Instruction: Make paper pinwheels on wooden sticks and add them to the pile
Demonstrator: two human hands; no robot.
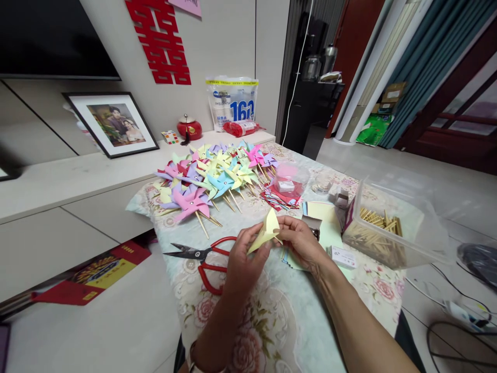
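Head view: domestic room, low white cabinet along the left wall bearing a framed photograph (112, 123), a red lidded jar (189, 128) and a printed plastic bag (232, 103); in front, a table (272, 321) under a floral cloth. At the far end of the cloth, a heap of finished paper pinwheels (212, 176) in pink, purple, blue, yellow and green, each on a thin wooden stick. Near centre, red-handled scissors (202, 257), blades pointing left, lying just beside the left wrist. To the right, a clear plastic box (388, 228) holding wooden sticks, and a stack of pale cut paper sheets (328, 228) partly hidden behind the hands. Held above the cloth, between both hands: a folded yellow paper piece (267, 231), one pointed flap raised. Left hand (244, 261): fingers curled, thumb and forefinger pinched on the lower left edge of the paper. Right hand (301, 241): fingers likewise closed, pinching the right edge; exact fingertip contact partly hidden. Handling judgement: very light, thin, pliable sheet, creasing readily and tearing under a hard pull; not slippery when dry. Best taken at the folded edges or corners with a light fingertip pinch, away from the raised flap, to avoid flattening the formed shape. Firm grip unnecessary; support from both sides advisable during folding.
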